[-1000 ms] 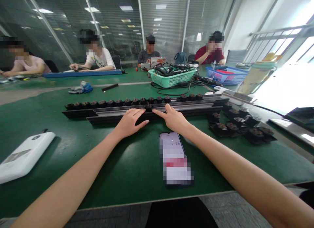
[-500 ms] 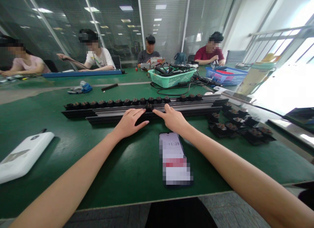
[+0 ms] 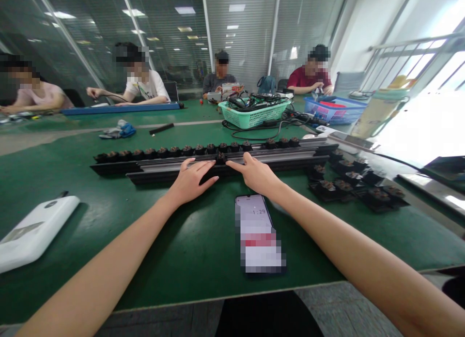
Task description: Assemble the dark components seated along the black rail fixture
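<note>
A small black block with a coppery top (image 3: 221, 158) sits on the front black rail (image 3: 156, 177), which has a silvery channel along it. My left hand (image 3: 191, 182) lies over this rail with fingers stretched out, their tips at the block's left side. From the right, my right hand (image 3: 259, 175) points its index finger at the block's other side; its remaining fingers are curled, and nothing shows in them. Behind stands a second black rail (image 3: 109, 168), lined with several similar blocks (image 3: 174, 151). A gap interrupts that row toward the right.
More black blocks (image 3: 343, 184) lie at the right. Nearer me lies a phone (image 3: 256, 216) showing a timer; a white device (image 3: 39, 225) is at the left. Farther back are a green basket (image 3: 250, 116) of cables, a blue basket (image 3: 334, 112), and several seated people.
Both hands stay almost still at the block, with a left finger slightly more raised. The phone's timer has advanced one second. A person at the back left has shifted a hand slightly.
</note>
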`<state>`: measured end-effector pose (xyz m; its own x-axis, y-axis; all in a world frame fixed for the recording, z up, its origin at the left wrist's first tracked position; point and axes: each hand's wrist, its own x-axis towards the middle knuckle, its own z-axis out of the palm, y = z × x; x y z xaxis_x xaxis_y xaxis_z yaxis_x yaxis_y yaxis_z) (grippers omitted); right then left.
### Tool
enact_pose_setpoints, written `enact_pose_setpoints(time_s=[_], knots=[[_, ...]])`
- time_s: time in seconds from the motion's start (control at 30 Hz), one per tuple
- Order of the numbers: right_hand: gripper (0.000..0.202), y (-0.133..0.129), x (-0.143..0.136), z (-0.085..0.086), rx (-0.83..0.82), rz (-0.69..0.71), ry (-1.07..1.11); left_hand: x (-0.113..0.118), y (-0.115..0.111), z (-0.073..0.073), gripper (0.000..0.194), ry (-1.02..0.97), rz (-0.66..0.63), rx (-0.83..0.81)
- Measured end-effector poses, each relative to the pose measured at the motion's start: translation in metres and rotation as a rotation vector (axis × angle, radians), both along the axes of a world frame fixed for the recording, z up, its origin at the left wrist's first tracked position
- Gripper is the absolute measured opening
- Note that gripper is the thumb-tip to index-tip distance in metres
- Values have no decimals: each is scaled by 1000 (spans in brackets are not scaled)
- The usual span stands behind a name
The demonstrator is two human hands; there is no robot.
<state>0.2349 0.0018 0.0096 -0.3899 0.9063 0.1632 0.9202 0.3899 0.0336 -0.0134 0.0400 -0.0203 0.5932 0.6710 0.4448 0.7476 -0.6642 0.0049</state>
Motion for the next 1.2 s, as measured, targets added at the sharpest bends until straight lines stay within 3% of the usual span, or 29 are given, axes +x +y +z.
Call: enact_pose_setpoints(time_s=[1.2], knots=[[59,-1,0,5,-19,-6,42,2,-2,1,57,-15,25,12]])
